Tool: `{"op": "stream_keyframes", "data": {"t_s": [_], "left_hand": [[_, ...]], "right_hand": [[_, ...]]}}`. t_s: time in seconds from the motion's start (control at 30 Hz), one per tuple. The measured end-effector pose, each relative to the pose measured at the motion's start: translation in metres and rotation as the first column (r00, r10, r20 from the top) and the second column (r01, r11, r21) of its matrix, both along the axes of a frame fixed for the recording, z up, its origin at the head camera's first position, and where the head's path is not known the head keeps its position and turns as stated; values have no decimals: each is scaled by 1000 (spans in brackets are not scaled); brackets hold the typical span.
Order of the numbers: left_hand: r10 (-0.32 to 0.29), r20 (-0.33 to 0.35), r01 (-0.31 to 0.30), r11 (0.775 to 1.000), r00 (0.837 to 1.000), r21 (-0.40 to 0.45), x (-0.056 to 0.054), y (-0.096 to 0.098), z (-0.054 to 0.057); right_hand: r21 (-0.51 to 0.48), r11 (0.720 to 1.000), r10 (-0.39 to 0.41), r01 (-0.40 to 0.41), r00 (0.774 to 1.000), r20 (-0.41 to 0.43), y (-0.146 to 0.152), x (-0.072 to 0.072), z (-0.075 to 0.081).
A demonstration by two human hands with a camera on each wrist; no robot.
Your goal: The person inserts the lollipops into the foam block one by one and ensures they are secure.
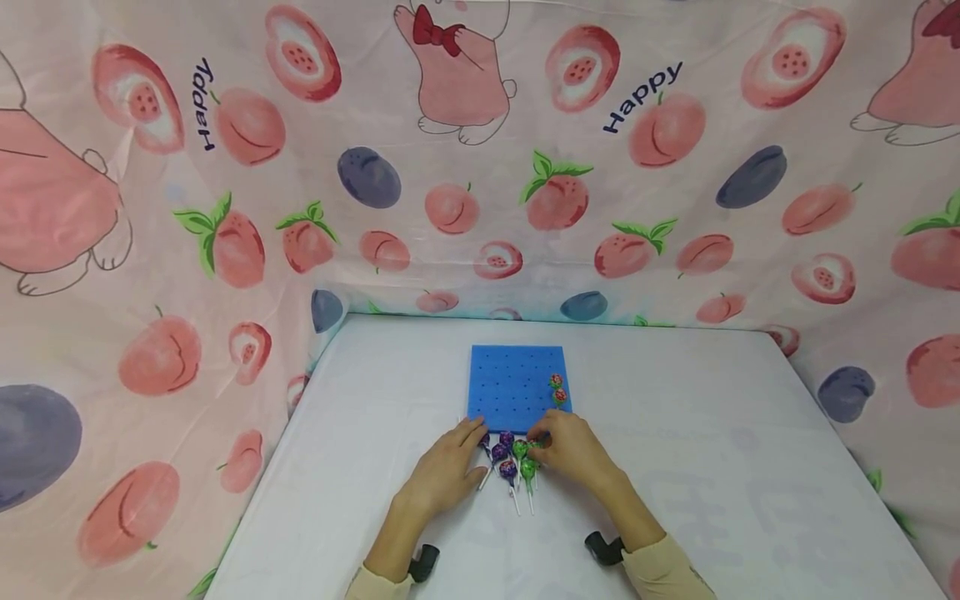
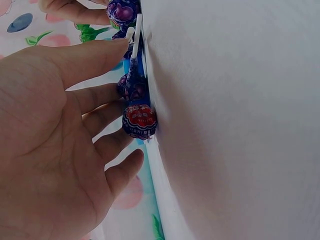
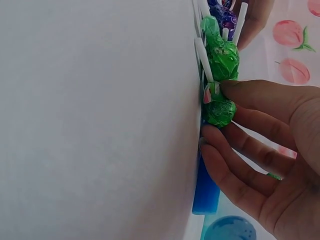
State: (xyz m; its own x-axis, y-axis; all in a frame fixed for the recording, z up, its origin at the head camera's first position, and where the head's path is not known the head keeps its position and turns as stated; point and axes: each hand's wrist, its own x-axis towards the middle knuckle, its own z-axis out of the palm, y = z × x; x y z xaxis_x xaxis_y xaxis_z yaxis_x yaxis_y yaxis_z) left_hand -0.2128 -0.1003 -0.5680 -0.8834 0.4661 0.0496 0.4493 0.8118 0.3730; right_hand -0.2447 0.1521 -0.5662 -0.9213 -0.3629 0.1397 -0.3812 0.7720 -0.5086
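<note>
A blue board (image 1: 513, 375) with rows of small holes lies on the table, two lollipops (image 1: 559, 396) with red and green wrappers at its right side. Below its near edge is a cluster of purple lollipops (image 1: 507, 469) and green lollipops (image 1: 528, 468), white sticks mostly pointing toward me. My right hand (image 1: 573, 446) pinches a green lollipop (image 3: 220, 112) at the cluster's right, thumb at the wrapper's neck. My left hand (image 1: 446, 471) lies at the left of the cluster, fingers loosely extended beside a purple lollipop with a red label (image 2: 140, 121), thumb near a white stick (image 2: 137, 37).
The white table (image 1: 750, 467) spreads out on both sides of the board. Behind it and to the sides hangs a pink cloth (image 1: 465, 275) printed with fruit and rabbits. A black wrist mount (image 1: 424, 563) sits under each forearm.
</note>
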Motion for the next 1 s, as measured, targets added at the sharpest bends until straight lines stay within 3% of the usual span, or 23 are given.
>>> {"op": "stream_keyframes", "data": {"t_s": [0.23,0.47,0.67,1.0], "left_hand": [[0,-8,0,1000,1000,-5,1,0,2],[2,-8,-2,1000,1000,1,1,1,3],[4,-3,-4,1000,1000,6,2,1,1],[7,-5,-7,1000,1000,2,1,0,1]], "right_hand": [[-16,1000,11,-12,1000,-15,0,0,1],[-64,998,-11,13,999,38,0,4,5],[-50,998,-34,37,998,48,-1,7,7],[-80,997,-11,7,998,-58,0,8,12]]}}
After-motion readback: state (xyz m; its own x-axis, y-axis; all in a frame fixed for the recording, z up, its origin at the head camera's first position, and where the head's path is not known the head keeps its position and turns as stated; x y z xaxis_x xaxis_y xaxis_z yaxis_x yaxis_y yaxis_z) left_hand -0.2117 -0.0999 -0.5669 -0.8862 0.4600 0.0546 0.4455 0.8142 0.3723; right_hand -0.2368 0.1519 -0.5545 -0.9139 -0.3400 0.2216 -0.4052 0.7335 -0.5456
